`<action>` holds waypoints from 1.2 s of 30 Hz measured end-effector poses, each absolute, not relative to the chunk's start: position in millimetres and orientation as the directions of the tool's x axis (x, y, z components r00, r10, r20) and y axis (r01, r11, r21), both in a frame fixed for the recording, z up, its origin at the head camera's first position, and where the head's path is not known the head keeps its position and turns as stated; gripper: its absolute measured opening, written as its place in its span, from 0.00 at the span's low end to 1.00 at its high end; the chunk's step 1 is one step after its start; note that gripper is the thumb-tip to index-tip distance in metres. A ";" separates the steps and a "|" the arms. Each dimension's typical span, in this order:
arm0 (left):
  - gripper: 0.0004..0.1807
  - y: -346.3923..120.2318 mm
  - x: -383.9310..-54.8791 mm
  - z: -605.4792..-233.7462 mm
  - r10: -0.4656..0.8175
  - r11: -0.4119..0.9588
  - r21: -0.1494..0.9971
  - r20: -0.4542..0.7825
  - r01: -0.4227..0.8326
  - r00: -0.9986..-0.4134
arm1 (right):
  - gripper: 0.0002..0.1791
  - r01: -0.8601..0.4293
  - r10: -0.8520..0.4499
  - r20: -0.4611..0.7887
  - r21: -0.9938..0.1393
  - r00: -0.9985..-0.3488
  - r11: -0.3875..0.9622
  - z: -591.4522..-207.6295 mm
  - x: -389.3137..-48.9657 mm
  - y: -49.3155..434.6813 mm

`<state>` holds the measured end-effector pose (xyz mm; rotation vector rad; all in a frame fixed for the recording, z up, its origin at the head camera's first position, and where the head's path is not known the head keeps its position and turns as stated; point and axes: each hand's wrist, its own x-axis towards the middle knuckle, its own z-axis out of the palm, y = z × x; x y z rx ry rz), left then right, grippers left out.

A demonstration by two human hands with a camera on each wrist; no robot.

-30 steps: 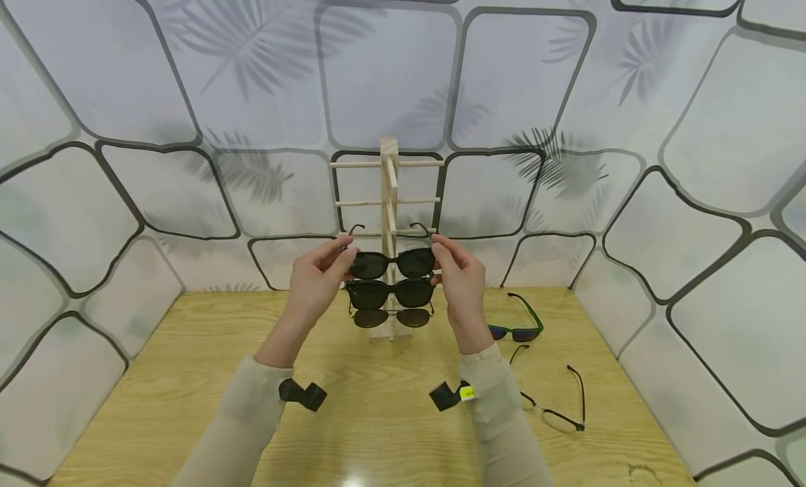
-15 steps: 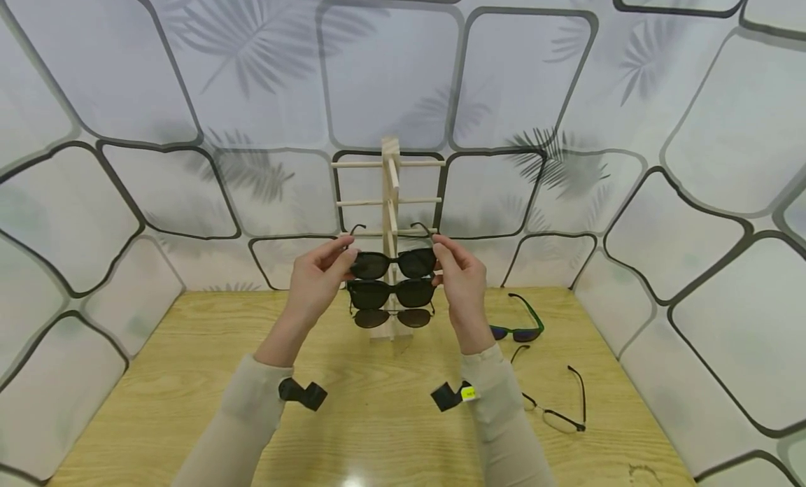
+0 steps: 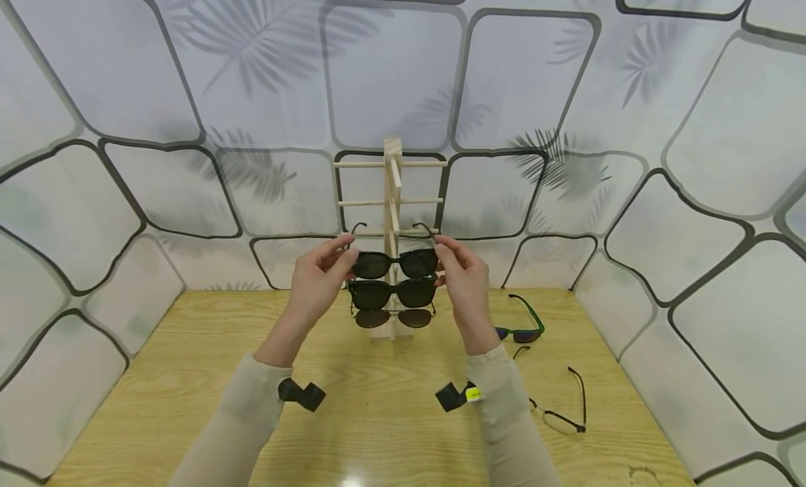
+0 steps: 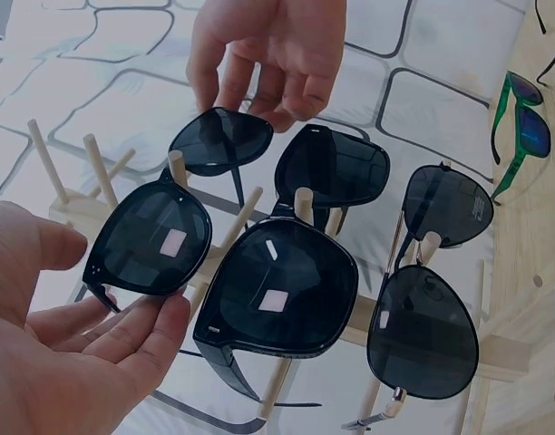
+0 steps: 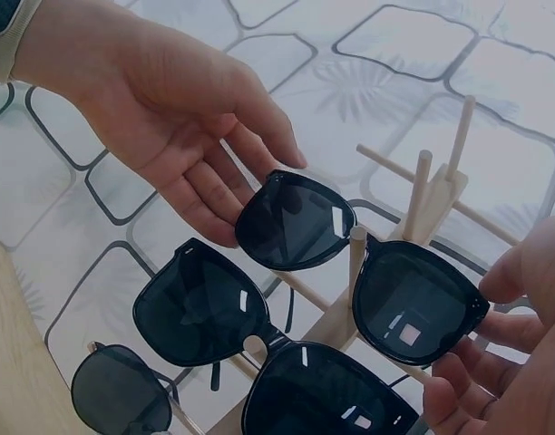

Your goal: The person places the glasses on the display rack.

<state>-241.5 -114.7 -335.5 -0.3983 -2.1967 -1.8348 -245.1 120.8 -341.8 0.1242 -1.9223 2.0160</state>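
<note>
A wooden display stand (image 3: 393, 151) with crossing pegs stands upright in the middle. Black sunglasses (image 3: 373, 266) sit across it, a peg at their bridge. My left hand (image 3: 315, 280) holds their left corner, thumb and fingers about the hinge. At the opposite corner, my right hand (image 3: 469, 280) has its fingers loosely around the hinge, seen from inside in the right wrist view. Just below hangs a second pair of black sunglasses (image 4: 287, 290). Lowest are thin-framed aviator sunglasses (image 4: 423, 335). The temple tips of the held pair show above the lenses in the head view.
Green-framed sunglasses (image 3: 527, 335) lie on the wooden table (image 3: 352, 431) to the right. Closer in are dark half-rim eyeglasses (image 3: 569, 422), partly behind my right sleeve. Patterned panels (image 3: 397, 74) enclose the back and sides. Two higher rows of pegs (image 3: 359, 165) stick out sideways.
My right hand and forearm have shifted slightly to the right. The left hand keeps its place at the sunglasses, which stay on the stand. The whole head view drifts a little.
</note>
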 end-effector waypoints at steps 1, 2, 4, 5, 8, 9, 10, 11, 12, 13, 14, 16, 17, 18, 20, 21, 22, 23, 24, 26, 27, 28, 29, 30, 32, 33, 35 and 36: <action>0.24 -115.4 -241.5 -336.0 0.049 0.171 0.913 0.367 0.370 -0.929 | 0.17 -0.311 0.190 0.304 -0.951 -0.934 -0.006 -341.4 -244.5 121.6; 0.24 -116.1 -241.1 -336.3 0.049 0.176 0.910 0.373 0.375 -0.927 | 0.17 -0.311 0.193 0.306 -0.950 -0.932 0.004 -341.1 -244.0 122.6; 0.24 -117.8 -239.9 -337.3 0.046 0.184 0.903 0.386 0.388 -0.921 | 0.17 -0.309 0.199 0.307 -0.951 -0.931 0.025 -340.3 -242.3 124.9; 0.24 -118.5 -238.9 -337.7 0.045 0.197 0.896 0.397 0.397 -0.917 | 0.17 -0.306 0.200 0.307 -0.951 -0.930 0.038 -340.3 -241.7 126.5; 0.24 -120.9 -234.5 -339.1 0.043 0.232 0.871 0.436 0.433 -0.899 | 0.16 -0.303 0.203 0.308 -0.951 -0.930 0.054 -340.6 -239.3 131.8; 0.24 -121.6 -232.7 -340.0 0.042 0.246 0.862 0.447 0.443 -0.894 | 0.15 -0.303 0.202 0.308 -0.951 -0.930 0.059 -340.9 -238.1 133.7; 0.24 -122.0 -230.4 -340.6 0.042 0.260 0.855 0.455 0.450 -0.889 | 0.15 -0.303 0.200 0.310 -0.951 -0.929 0.065 -341.3 -237.0 135.7; 0.24 -122.4 -227.9 -341.4 0.039 0.272 0.848 0.462 0.454 -0.886 | 0.15 -0.305 0.200 0.313 -0.950 -0.928 0.070 -341.8 -236.0 137.7; 0.24 -122.8 -225.6 -342.4 0.034 0.275 0.846 0.466 0.457 -0.884 | 0.15 -0.307 0.201 0.316 -0.949 -0.927 0.074 -341.9 -234.5 139.4; 0.24 -122.9 -223.0 -343.3 0.027 0.280 0.844 0.470 0.458 -0.882 | 0.15 -0.308 0.202 0.318 -0.948 -0.926 0.081 -342.1 -233.1 141.1; 0.24 -122.9 -220.6 -344.6 0.020 0.282 0.842 0.473 0.459 -0.881 | 0.15 -0.306 0.204 0.319 -0.948 -0.926 0.092 -342.3 -231.5 142.8; 0.22 -122.4 -215.1 -347.2 -0.004 0.295 0.844 0.469 0.448 -0.883 | 0.16 -0.298 0.211 0.314 -0.949 -0.926 0.107 -342.9 -228.4 146.3; 0.22 -121.8 -212.4 -348.8 -0.016 0.296 0.846 0.468 0.443 -0.884 | 0.16 -0.293 0.213 0.312 -0.949 -0.926 0.114 -343.1 -226.6 148.0; 0.21 -121.0 -209.8 -350.7 -0.026 0.300 0.847 0.467 0.439 -0.884 | 0.16 -0.285 0.212 0.306 -0.951 -0.928 0.121 -343.6 -224.8 149.9; 0.20 -118.5 -204.3 -355.1 -0.032 0.308 0.849 0.461 0.430 -0.887 | 0.16 -0.266 0.215 0.289 -0.955 -0.933 0.131 -345.1 -220.7 154.3; 0.19 -116.7 -201.2 -357.4 -0.032 0.310 0.852 0.452 0.421 -0.891 | 0.16 -0.259 0.217 0.283 -0.957 -0.934 0.134 -346.1 -218.6 156.6; 0.19 -114.5 -198.4 -359.9 -0.023 0.305 0.854 0.450 0.422 -0.893 | 0.16 -0.251 0.217 0.277 -0.958 -0.936 0.138 -347.3 -216.4 158.9; 0.19 -112.2 -195.7 -362.6 -0.013 0.299 0.855 0.447 0.423 -0.894 | 0.16 -0.244 0.217 0.271 -0.959 -0.938 0.142 -348.7 -214.1 161.4; 0.18 -109.7 -193.1 -365.5 0.000 0.300 0.854 0.446 0.425 -0.895 | 0.16 -0.236 0.218 0.264 -0.961 -0.940 0.145 -350.2 -211.8 163.8; 0.18 -104.5 -188.2 -371.1 0.031 0.304 0.851 0.441 0.429 -0.897 | 0.16 -0.230 0.223 0.259 -0.962 -0.940 0.149 -353.4 -207.2 168.2; 0.18 -101.9 -186.1 -373.9 0.046 0.306 0.849 0.439 0.431 -0.897 | 0.16 -0.228 0.223 0.259 -0.961 -0.940 0.156 -355.0 -205.0 170.3; 0.18 -99.4 -184.6 -376.8 0.059 0.308 0.848 0.436 0.432 -0.898 | 0.16 -0.223 0.223 0.256 -0.961 -0.941 0.164 -356.6 -202.6 172.3; 0.17 -97.3 -183.3 -379.6 0.073 0.308 0.847 0.432 0.433 -0.899 | 0.16 -0.216 0.225 0.252 -0.961 -0.941 0.170 -358.1 -200.2 174.2; 0.17 -94.8 -182.3 -382.4 0.084 0.307 0.847 0.429 0.433 -0.899 | 0.16 -0.208 0.226 0.246 -0.962 -0.943 0.178 -359.7 -197.8 176.2; 0.17 -90.0 -181.0 -387.5 0.105 0.302 0.852 0.417 0.428 -0.903 | 0.17 -0.190 0.230 0.233 -0.962 -0.945 0.196 -363.7 -192.8 180.3; 0.16 -87.4 -180.4 -389.6 0.114 0.293 0.857 0.409 0.424 -0.905 | 0.17 -0.179 0.233 0.226 -0.962 -0.946 0.204 -365.9 -190.6 182.4; 0.16 -81.7 -178.5 -393.4 0.132 0.283 0.865 0.394 0.415 -0.910 | 0.17 -0.158 0.243 0.209 -0.964 -0.947 0.216 -370.6 -186.5 186.6; 0.16 -78.4 -177.8 -395.6 0.141 0.280 0.866 0.391 0.415 -0.910 | 0.17 -0.150 0.245 0.204 -0.963 -0.948 0.222 -373.2 -184.4 188.7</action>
